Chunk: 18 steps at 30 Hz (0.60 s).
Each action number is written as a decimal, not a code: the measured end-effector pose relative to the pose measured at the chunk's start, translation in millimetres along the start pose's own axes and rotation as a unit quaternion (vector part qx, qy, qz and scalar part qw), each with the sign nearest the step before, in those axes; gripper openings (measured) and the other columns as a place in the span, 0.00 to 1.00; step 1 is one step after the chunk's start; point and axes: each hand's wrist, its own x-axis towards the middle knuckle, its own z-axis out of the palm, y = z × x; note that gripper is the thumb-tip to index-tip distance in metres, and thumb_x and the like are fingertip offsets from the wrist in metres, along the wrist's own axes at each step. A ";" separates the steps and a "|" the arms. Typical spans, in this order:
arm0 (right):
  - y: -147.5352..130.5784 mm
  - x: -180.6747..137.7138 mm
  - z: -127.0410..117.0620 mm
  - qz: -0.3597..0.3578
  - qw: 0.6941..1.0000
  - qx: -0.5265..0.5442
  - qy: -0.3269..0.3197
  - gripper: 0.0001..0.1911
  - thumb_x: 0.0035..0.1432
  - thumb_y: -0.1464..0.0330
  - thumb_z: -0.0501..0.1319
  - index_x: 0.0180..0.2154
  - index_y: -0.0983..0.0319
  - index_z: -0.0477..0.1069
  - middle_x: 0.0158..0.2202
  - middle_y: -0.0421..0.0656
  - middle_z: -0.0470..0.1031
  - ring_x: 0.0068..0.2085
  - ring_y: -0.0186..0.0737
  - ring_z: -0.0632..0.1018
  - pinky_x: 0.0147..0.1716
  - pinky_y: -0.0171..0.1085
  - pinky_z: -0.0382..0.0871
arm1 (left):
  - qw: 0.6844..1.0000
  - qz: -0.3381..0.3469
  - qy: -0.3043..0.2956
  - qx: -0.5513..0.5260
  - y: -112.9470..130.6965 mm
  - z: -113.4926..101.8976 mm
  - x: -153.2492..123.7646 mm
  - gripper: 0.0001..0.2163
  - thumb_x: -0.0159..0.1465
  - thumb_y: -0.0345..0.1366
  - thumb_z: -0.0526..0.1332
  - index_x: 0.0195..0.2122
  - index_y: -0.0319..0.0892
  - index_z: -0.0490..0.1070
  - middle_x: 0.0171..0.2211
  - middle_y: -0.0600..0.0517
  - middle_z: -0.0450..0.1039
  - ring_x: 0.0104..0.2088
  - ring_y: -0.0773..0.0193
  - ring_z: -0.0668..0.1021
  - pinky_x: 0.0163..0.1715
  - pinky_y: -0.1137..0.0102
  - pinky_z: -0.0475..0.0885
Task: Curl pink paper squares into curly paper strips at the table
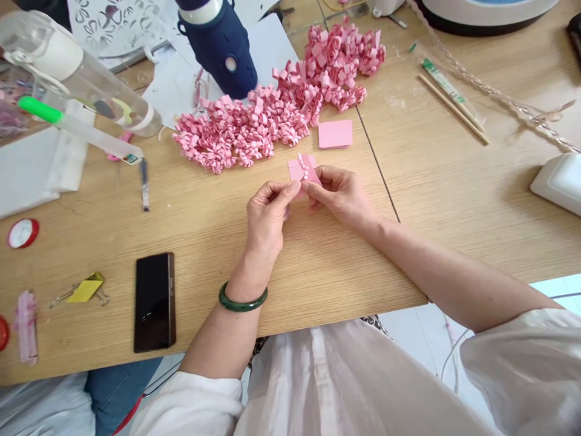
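Head view, containers: one navy bottle with a pale band at its neck, upright at the far edge of the table; contents not visible. One clear plastic bottle with a white cap, close to the camera at far left and tilted; what it holds cannot be told.

Hands: your left hand, green bangle at the wrist, comes up from the near table edge with its fingers curled in. Your right hand reaches in from the right, forearm lying across the table corner. Both pinch the same pink paper piece between thumb and forefinger, fingertips nearly meeting.

Held item: the pink paper piece is small and flat, with a few narrow strips curling at its top edge. It sits just above the table, mid-table, near a stack of pink squares.

Surroundings: a pile of pink curled paper beyond the stack; a black phone and a yellow binder clip to your left.
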 end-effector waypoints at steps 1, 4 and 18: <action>0.5 0.2 -0.2 -0.001 1.000 0.000 0.001 0.23 0.52 0.51 0.73 0.27 0.62 0.68 0.24 0.36 0.68 0.25 0.28 0.70 0.24 0.28 0.72 | 1.000 0.002 -0.005 -0.005 -0.6 -0.3 0.0 0.19 0.49 0.42 0.77 0.22 0.42 0.66 0.16 0.62 0.57 0.17 0.76 0.57 0.17 0.74 0.51; 1.4 0.6 -1.0 -0.003 1.000 -0.003 0.012 0.23 0.53 0.53 0.72 0.27 0.61 0.67 0.24 0.36 0.68 0.25 0.28 0.70 0.23 0.29 0.73 | 1.000 0.017 -0.020 -0.001 -1.8 -1.7 -0.3 0.18 0.51 0.45 0.77 0.23 0.42 0.69 0.17 0.60 0.61 0.18 0.75 0.60 0.17 0.75 0.53; 1.5 1.1 -2.0 -0.042 0.994 -0.071 0.068 0.13 0.62 0.64 0.67 0.29 0.63 0.69 0.29 0.39 0.73 0.29 0.30 0.73 0.26 0.29 0.71 | 0.995 0.077 -0.002 0.064 5.2 1.2 -9.7 0.11 0.58 0.43 0.71 0.33 0.40 0.80 0.29 0.53 0.80 0.22 0.71 0.78 0.27 0.72 0.79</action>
